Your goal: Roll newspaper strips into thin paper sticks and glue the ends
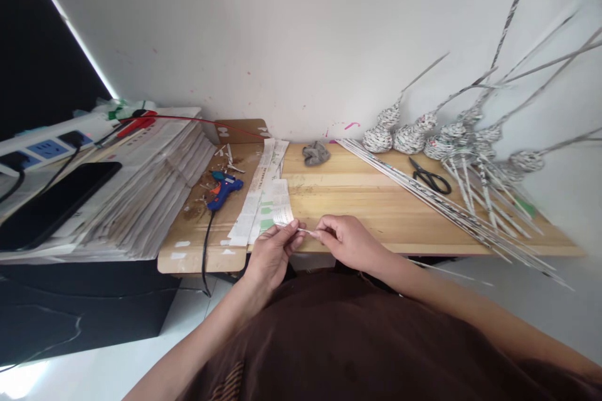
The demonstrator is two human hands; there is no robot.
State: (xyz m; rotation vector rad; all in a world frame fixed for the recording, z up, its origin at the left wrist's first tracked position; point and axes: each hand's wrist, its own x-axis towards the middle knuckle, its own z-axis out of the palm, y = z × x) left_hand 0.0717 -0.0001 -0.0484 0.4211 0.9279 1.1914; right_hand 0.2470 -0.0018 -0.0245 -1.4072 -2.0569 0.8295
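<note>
Between my two hands a strip of printed newspaper [282,199] is partly rolled into a thin tube. My left hand [275,253] is closed, thumb and fingers pinching the rolled part while the flat part stands up beyond it. My right hand [347,241] pinches the narrow end of the same roll, a short way to the right. Both hands are above the front edge of the wooden table [329,200]. Just left of the roll lie more flat newspaper strips [249,213], some partly covered by the strip I hold.
Left are a blue glue gun [224,192] with its cord over the edge, a tall newspaper stack [174,181], a phone [56,200] and a power strip [47,147]. Right are long paper tubes [423,191], black scissors [430,178] and several woven paper gourds [377,137]. A grey cloth [316,154] lies behind.
</note>
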